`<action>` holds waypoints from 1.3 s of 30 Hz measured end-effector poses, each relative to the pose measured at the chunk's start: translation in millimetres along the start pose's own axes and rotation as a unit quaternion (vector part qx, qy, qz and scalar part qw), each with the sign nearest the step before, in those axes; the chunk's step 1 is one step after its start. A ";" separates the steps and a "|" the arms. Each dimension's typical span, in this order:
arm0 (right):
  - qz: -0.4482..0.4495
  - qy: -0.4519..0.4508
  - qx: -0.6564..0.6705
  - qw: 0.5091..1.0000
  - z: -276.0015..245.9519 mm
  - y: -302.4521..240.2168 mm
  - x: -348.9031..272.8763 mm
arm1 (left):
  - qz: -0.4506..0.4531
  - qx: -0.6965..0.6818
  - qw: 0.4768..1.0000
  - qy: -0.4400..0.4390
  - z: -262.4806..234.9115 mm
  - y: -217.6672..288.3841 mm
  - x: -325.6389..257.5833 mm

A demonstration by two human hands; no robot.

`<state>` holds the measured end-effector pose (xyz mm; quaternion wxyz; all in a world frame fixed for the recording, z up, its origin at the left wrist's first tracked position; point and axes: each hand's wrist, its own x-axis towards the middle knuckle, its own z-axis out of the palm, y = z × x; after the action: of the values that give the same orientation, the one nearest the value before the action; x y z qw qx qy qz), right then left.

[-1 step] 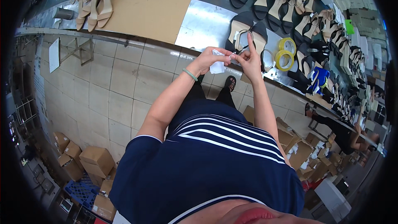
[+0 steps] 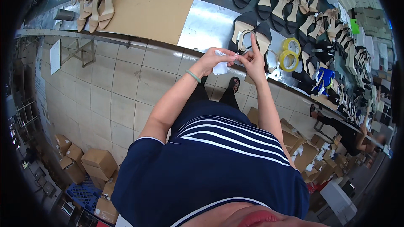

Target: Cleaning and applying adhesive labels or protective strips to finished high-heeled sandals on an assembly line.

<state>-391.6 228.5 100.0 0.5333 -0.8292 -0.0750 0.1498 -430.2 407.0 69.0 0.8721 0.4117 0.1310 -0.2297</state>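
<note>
A small piece of white paper or cloth (image 2: 220, 68) hangs from my left hand (image 2: 208, 62), whose thumb and fingers close on it. My right hand (image 2: 255, 68) meets it fingertip to fingertip, pinching something too small to make out. Its index finger stretches up toward a pair of black sandals (image 2: 245, 21) with beige insoles, lying on the bench edge just beyond my hands. A thin black ankle strap (image 2: 240, 41) of this pair comes close to my fingertips; I cannot tell whether they touch it. Two rolls of yellow tape (image 2: 289, 61) are to the right of my right hand.
A brown cardboard sheet (image 2: 147, 14) covers the bench's left part, with beige heeled sandals (image 2: 101, 10) on it. Many sandals (image 2: 277, 12) line the back and right. Cardboard boxes (image 2: 99, 163) stand behind me at left. Another person (image 2: 347, 134) is at the far right.
</note>
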 end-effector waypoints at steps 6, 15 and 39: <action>-0.009 0.115 -0.116 0.986 -2.9 -16.8 -21.7 | -0.011 0.002 0.997 0.076 10.6 -12.1 6.2; 0.091 0.102 0.088 0.987 26.5 -19.3 -63.4 | 0.052 0.078 0.986 0.138 27.2 -19.2 0.2; 0.242 0.125 0.387 0.881 32.8 9.5 -27.8 | -0.082 -0.042 0.991 0.099 9.2 -0.7 5.9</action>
<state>-428.9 244.9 83.4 0.7636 -0.5612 0.2590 0.1868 -425.1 397.8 71.9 0.8496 0.3831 0.2597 -0.2528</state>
